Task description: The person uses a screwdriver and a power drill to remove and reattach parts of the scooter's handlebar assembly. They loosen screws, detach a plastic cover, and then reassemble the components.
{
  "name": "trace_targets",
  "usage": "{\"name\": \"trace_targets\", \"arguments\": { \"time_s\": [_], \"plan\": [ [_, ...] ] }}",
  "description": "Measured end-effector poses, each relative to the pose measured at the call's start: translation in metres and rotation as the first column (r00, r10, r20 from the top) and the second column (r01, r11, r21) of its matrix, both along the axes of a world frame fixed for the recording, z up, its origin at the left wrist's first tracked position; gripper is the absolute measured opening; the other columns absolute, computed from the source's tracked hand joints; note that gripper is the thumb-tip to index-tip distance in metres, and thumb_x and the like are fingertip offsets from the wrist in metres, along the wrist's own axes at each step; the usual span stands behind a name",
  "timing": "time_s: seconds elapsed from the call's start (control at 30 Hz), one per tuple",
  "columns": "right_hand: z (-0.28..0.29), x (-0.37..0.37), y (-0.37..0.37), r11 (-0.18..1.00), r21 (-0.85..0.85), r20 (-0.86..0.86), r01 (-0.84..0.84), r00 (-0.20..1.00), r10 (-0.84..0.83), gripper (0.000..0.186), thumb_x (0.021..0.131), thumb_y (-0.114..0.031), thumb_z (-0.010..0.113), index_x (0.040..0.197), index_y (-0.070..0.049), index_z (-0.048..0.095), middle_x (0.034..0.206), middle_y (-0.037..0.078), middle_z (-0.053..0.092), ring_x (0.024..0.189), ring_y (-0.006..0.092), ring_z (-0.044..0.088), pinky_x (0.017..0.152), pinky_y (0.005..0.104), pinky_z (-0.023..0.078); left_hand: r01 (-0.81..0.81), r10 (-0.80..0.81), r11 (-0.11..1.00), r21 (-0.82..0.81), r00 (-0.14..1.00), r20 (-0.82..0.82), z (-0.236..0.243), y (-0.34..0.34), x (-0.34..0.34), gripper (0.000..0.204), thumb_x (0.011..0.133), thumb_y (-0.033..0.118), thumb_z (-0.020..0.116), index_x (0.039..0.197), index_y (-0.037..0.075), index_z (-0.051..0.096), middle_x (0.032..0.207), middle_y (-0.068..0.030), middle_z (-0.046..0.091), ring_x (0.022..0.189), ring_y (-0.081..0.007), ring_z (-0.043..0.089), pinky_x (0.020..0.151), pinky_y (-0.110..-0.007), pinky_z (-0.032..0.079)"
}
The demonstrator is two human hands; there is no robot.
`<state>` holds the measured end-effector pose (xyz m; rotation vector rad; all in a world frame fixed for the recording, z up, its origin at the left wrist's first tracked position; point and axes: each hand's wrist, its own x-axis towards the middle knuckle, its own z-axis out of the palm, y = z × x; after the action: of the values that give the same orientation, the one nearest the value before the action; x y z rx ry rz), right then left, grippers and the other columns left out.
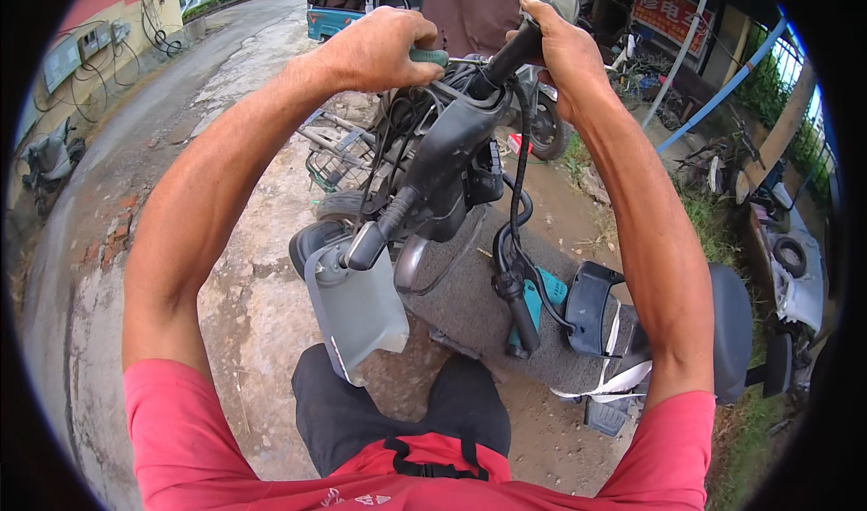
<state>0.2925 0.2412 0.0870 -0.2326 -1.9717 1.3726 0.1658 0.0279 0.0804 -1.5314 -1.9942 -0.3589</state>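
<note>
My left hand (384, 52) is closed around the green handle of a screwdriver (430, 56). Its metal shaft points right, toward the black handlebar (492, 82) of an electric scooter. My right hand (569, 55) wraps around the handlebar's far grip (517, 55), thumb up. Bundled black cables (411, 113) hang loose beside the dark handlebar cover (452, 140). The near grip and lever (384, 226) point back toward me. Whether the screwdriver tip touches a screw, I cannot tell.
Below the handlebar is the scooter's grey carpeted footboard (470, 285), with a teal object (546, 299) and a black lock-like bar (519, 312) on it. A grey plastic panel (357, 303) stands by my legs. Behind are a wire basket (339, 163), a parked three-wheeler (339, 18) and bicycles.
</note>
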Motion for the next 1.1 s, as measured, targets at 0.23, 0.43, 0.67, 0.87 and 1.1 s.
{"name": "trace_targets", "arguments": {
  "time_s": [0.23,0.43,0.67,0.87,1.1],
  "plan": [
    [0.001,0.001,-0.006,0.999,-0.055,0.024,-0.003,1.0,0.004,0.049,0.098,-0.057,0.058,0.109,-0.009,0.067,0.099,0.005,0.077,0.079,0.0084,0.055,0.07,0.0279,0.036,-0.136,0.183,0.956,-0.26,0.969,0.164,0.004,0.006,0.007,0.033,0.096,0.034,0.069,0.101,0.001,0.071,0.083,-0.0215,0.072,0.079,-0.038,0.071,0.074,-0.051,0.055],
    [0.016,0.016,-0.006,0.992,0.031,0.135,0.125,0.983,-0.128,0.052,0.101,-0.047,0.062,0.112,0.004,0.063,0.095,0.011,0.069,0.087,0.0173,0.062,0.082,0.0347,0.049,-0.069,0.248,0.956,-0.284,0.705,0.664,0.027,0.013,0.017,0.042,0.095,0.039,0.07,0.1,-0.003,0.068,0.084,-0.0254,0.069,0.087,-0.0443,0.069,0.077,-0.053,0.052],
    [0.031,0.012,-0.018,0.989,0.033,0.24,0.141,0.96,-0.145,0.053,0.102,-0.044,0.059,0.122,0.005,0.052,0.099,0.024,0.063,0.091,0.035,0.063,0.086,0.0466,0.049,-0.119,0.158,0.964,-0.237,-0.46,0.874,0.06,0.03,0.048,0.038,0.099,0.035,0.07,0.106,-0.001,0.063,0.064,0.0,0.053,0.049,-0.0114,0.05,0.044,-0.03,0.039],
    [0.047,0.012,-0.009,0.995,-0.027,0.361,0.096,0.929,-0.08,0.054,0.102,-0.048,0.056,0.123,0.002,0.051,0.103,0.028,0.065,0.096,0.0426,0.065,0.086,0.0491,0.049,-0.193,0.424,0.897,-0.397,0.129,0.896,0.071,0.048,0.039,0.038,0.095,0.032,0.072,0.104,-0.003,0.062,0.082,-0.0194,0.071,0.072,-0.0358,0.07,0.065,-0.047,0.054],
    [0.08,0.011,-0.009,0.975,-0.104,0.611,0.196,0.786,-0.093,0.056,0.1,-0.05,0.057,0.119,0.003,0.056,0.102,0.025,0.067,0.099,0.0396,0.066,0.089,0.0476,0.049,-0.118,0.435,0.9,-0.419,0.193,0.879,0.069,0.069,0.02,0.042,0.091,0.026,0.074,0.115,-0.004,0.057,0.095,-0.0327,0.071,0.094,-0.0525,0.069,0.083,-0.056,0.053]
  ]
}}
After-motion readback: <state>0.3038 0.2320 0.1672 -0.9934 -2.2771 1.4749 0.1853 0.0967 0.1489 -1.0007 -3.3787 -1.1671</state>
